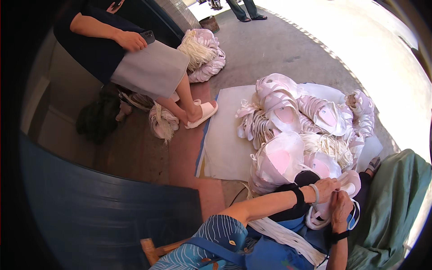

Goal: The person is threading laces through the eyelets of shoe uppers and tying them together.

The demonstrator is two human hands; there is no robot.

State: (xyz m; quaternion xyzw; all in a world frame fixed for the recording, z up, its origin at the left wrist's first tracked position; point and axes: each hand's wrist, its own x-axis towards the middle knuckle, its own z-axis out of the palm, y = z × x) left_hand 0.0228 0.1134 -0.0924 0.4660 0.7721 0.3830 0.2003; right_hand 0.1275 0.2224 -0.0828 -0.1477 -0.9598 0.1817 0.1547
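My left hand, with a black wrist strap and a pale bangle, and my right hand meet over my lap. Both are closed on a white and pink face mask whose elastic loops hang below the hands. A bundle of white elastic straps lies across my blue apron. Just beyond my hands sits a heap of stacked masks.
More mask stacks cover a white sheet on the concrete floor. Another person sits at upper left holding a phone, one foot in a white slipper. Green cloth is at right, a dark blue surface at left.
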